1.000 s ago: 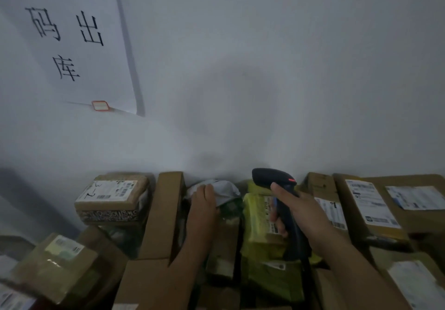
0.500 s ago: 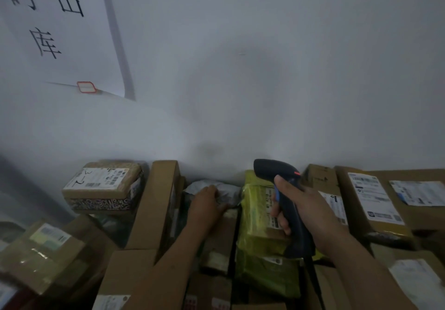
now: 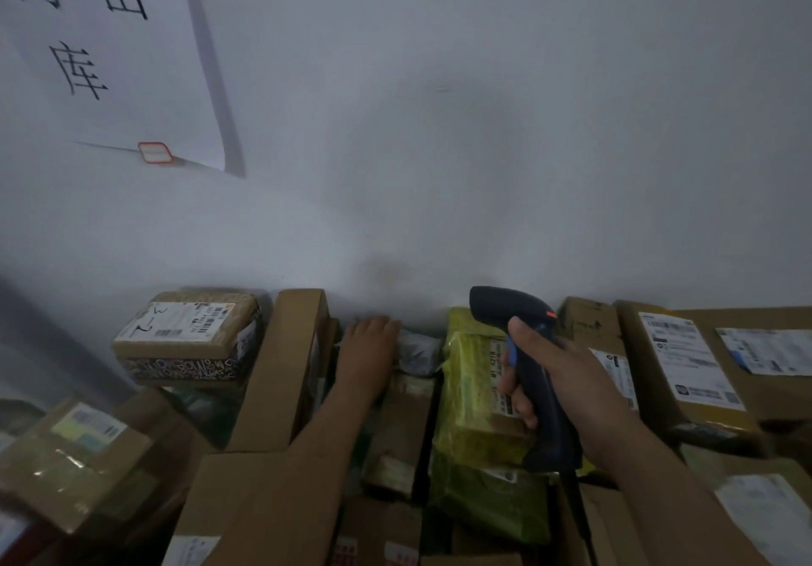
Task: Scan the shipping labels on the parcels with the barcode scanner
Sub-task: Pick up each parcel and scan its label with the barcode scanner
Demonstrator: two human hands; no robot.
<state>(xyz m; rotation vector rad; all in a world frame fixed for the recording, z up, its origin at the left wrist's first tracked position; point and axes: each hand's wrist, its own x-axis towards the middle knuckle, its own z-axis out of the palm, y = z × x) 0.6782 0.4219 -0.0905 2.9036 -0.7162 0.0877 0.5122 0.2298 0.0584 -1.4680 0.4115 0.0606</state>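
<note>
Gripping the dark handheld barcode scanner (image 3: 545, 411) by its handle, the right hand (image 3: 575, 385) curls fingers and thumb round it. Its forearm reaches in from the lower right. The scanner's head is raised toward the white wall, just above a yellow-green plastic-wrapped parcel (image 3: 470, 403) bearing a white shipping label (image 3: 498, 372). Left of that parcel, the left hand (image 3: 369, 359) lies palm down, fingers extended, on a crumpled grey-white plastic mailer (image 3: 419, 350) beside a tall brown cardboard box (image 3: 285, 367).
</note>
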